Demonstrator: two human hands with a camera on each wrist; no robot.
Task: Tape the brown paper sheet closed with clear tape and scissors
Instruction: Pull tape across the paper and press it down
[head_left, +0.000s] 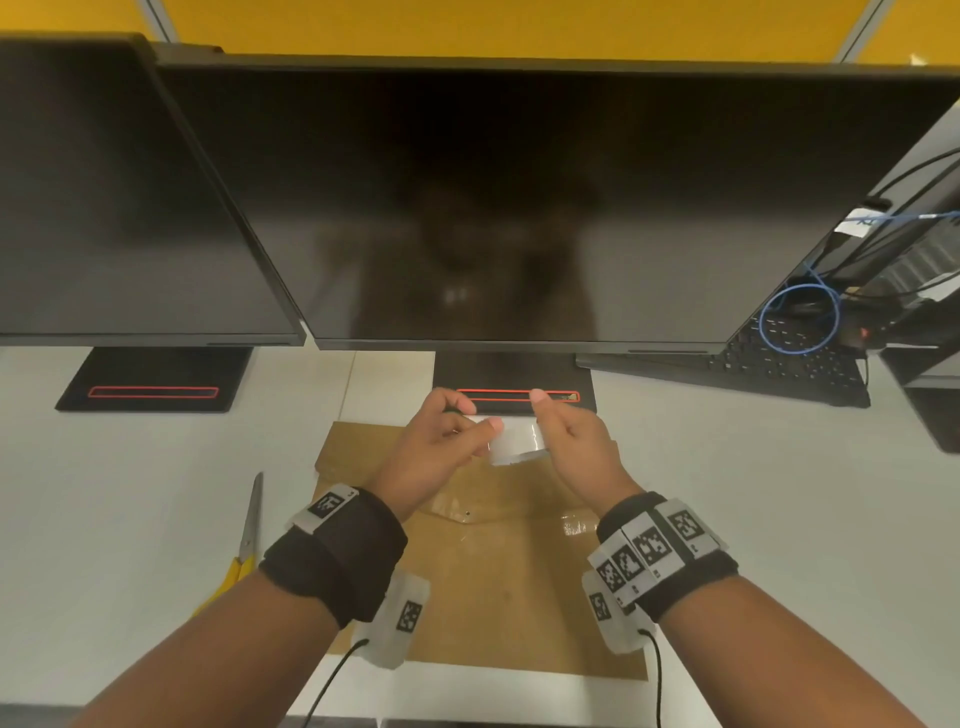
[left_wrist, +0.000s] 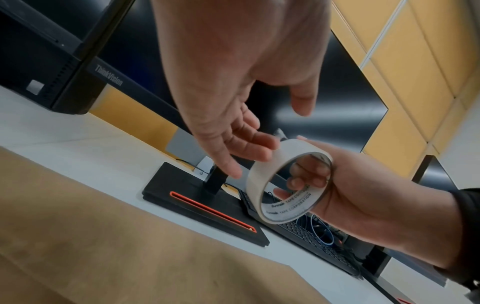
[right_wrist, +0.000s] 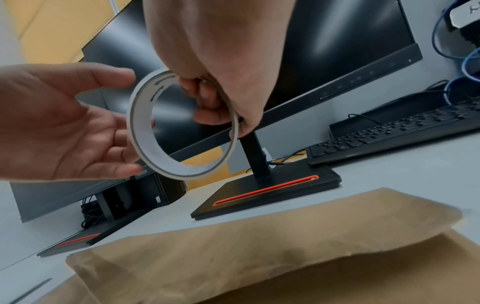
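Note:
The brown paper sheet (head_left: 493, 571) lies folded on the white desk below both hands, with shiny strips of clear tape (head_left: 574, 527) on its seam. My right hand (head_left: 561, 431) holds the roll of clear tape (head_left: 517, 441) in the air above the sheet's far edge. In the left wrist view its fingers (left_wrist: 306, 176) curl through the roll's core (left_wrist: 285, 214). My left hand (head_left: 457, 431) touches the roll's outer face with relaxed fingers (left_wrist: 249, 142), its thumb held apart. Yellow-handled scissors (head_left: 249, 525) lie on the desk, left of the sheet.
Two dark monitors (head_left: 519, 208) stand close behind, their black bases (head_left: 519, 379) just beyond the sheet. At the right rear are a black keyboard (head_left: 779, 358) and blue cables (head_left: 800, 312). The desk edge runs near my forearms.

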